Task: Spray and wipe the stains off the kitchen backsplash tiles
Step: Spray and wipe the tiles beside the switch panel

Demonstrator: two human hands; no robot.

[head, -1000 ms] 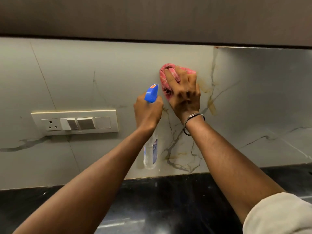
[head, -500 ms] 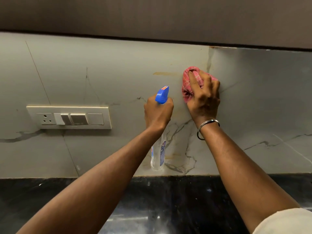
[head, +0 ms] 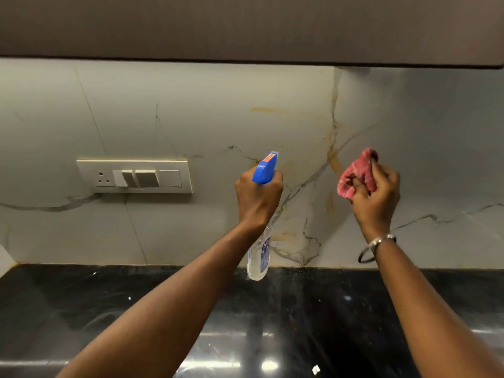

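Observation:
My left hand grips the neck of a clear spray bottle with a blue trigger head that points at the grey marble-look backsplash. My right hand holds a bunched pink cloth, lifted off the wall to the right of the bottle. An orange-brown stain streak shows high on the tile, and more yellowish stains run along the vein between my two hands.
A white switch and socket plate is set in the wall at left. A dark upper cabinet hangs overhead. The glossy black countertop runs below, with a small white scrap near its front.
My right hand has pulled the pink cloth off the tile and moved down and right. The stains it covered are exposed. The bottle stays aimed at the wall.

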